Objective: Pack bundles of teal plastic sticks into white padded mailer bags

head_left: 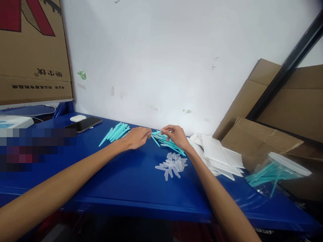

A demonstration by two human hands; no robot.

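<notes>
Both my arms reach out over a blue table [131,181]. My left hand [136,137] lies knuckles-up with its fingers curled, its fingertips at the near end of a loose pile of teal plastic sticks [168,142]. My right hand [176,134] arches over the same pile, its fingers bent down and pinching among the sticks. What each hand actually holds is hidden by the fingers. A second bundle of teal sticks [116,131] lies to the left of my left hand. A heap of small clear plastic caps [173,164] lies just in front of my right wrist.
White flat pouches [219,154] are stacked right of the pile. A clear lidded tub [277,174] with teal sticks lies at the right edge. A black phone [84,124] and white earbud case [78,118] lie far left. Cardboard boxes [282,111] lean at the right and upper left.
</notes>
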